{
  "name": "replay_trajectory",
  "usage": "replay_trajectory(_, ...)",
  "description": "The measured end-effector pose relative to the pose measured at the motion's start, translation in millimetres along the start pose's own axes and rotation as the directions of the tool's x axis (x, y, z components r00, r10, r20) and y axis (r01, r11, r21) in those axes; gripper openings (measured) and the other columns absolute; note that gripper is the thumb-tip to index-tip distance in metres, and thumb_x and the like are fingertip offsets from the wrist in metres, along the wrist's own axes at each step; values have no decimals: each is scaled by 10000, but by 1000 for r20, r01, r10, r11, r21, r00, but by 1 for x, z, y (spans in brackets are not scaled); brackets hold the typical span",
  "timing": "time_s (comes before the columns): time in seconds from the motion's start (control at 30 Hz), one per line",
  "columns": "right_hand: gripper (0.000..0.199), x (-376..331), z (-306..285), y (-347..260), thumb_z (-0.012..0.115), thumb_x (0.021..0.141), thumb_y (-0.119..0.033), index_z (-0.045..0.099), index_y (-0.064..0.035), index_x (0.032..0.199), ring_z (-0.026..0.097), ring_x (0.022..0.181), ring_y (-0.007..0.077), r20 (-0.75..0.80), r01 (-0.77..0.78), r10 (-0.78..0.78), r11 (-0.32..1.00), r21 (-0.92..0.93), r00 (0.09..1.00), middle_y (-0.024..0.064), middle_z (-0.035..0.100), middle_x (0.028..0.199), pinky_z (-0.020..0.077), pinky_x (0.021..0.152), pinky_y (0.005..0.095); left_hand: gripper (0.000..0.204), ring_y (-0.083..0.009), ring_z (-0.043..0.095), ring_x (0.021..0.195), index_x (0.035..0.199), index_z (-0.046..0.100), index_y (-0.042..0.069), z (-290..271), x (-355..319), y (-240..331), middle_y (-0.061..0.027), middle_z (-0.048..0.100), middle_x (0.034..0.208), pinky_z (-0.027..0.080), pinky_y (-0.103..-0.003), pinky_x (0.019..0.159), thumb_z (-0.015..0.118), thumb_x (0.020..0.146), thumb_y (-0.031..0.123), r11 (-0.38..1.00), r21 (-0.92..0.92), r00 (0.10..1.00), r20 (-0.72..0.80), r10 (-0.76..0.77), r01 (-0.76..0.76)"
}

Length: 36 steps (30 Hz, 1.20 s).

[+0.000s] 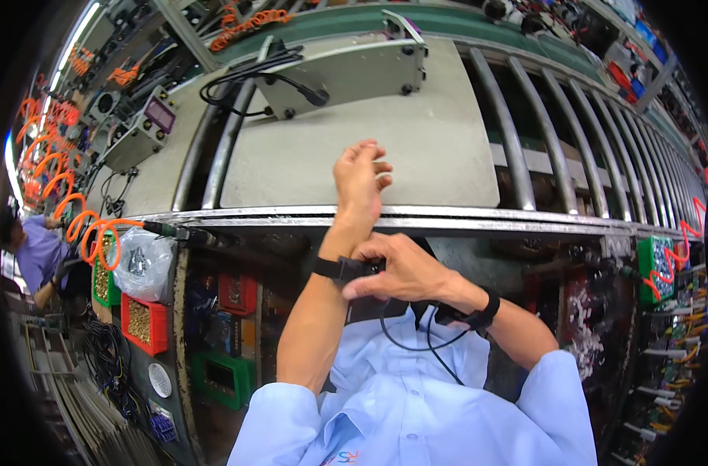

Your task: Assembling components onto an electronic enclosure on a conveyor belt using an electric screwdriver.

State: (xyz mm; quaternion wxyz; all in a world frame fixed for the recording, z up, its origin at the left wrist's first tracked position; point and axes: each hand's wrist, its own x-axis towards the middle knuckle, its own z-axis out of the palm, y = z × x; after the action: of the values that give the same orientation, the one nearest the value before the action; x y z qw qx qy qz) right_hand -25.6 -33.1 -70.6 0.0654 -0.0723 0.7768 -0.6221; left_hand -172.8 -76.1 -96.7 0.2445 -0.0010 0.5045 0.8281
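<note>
Fingers (363, 286) of the right hand (400, 272) pinch the black wrist strap (340, 269) on the left hand's (359, 180) wrist; that hand is loosely curled, empty. Its thin black cord (416, 342) could snag, I judge. Red parts bins (146, 322) and a clear plastic bag (143, 262) hang left of the grey bench (432, 147).

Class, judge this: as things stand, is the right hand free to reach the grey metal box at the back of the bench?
Probably not at once: the right hand is busy pinching the black wrist strap on the left wrist. Past that, the bench top before the grey metal box looks unobstructed.
</note>
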Motion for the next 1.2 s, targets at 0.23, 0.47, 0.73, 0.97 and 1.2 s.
replay_trajectory(0.23, 327, -17, -39, -6, 876, 796, -256, 717, 16, 885, 578, 540, 73, -124, -104, 112, 992, 71, 986, 21, 642, 681, 445, 494, 231, 207, -190, 643, 706, 1151, 578, 9, 8, -33, -24, -125, 630, 1021, 529, -296, 610, 449, 1001, 71, 992, 122, 999, -45, 29, -23)
replay_trajectory(0.47, 270, -61, -54, -11, 870, 799, -202, 716, 2, 888, 574, 553, 59, -345, 11, 43, 988, 152, 938, 12, 643, 706, 440, 493, 210, 388, -216, 682, 895, 1316, 487, -38, 28, -84, -23, -162, 633, 1097, 565, -328, 733, 583, 976, 124, 916, 280, 902, 242, -358, 288)
replay_trajectory(0.73, 304, -103, -71, -9, 872, 797, -195, 705, 26, 923, 587, 592, 56, -219, -182, 256, 933, 310, 941, 36, 673, 825, 466, 513, 221, 430, -408, 671, 924, 1303, 508, -46, 17, -147, -17, -229, 614, 1158, 549, -425, 842, 483, 876, -93, 256, 553, 546, 831, -106, -793)
replay_trajectory(0.97, 323, -126, -40, -39, 836, 786, -249, 722, 22, 922, 666, 571, 173, -166, 159, -139, 981, 114, 976, 126, 704, 777, 513, 537, 293, 240, -490, 645, 792, 1130, 607, -72, 1, -251, 43, -317, 636, 1086, 521, -497, 675, 565, 905, 1, -286, 756, 776, 430, -462, -589)
replay_trajectory(1.2, 263, -154, -87, -40, 857, 802, -182, 700, -13, 926, 560, 530, 46, -423, -56, 129, 982, 182, 897, 7, 660, 742, 457, 484, 212, 545, -418, 610, 1239, 1309, 522, -142, 1, -235, 113, -375, 525, 1368, 517, -443, 982, 547, 1018, 318, 253, 591, 373, 729, -574, -766)
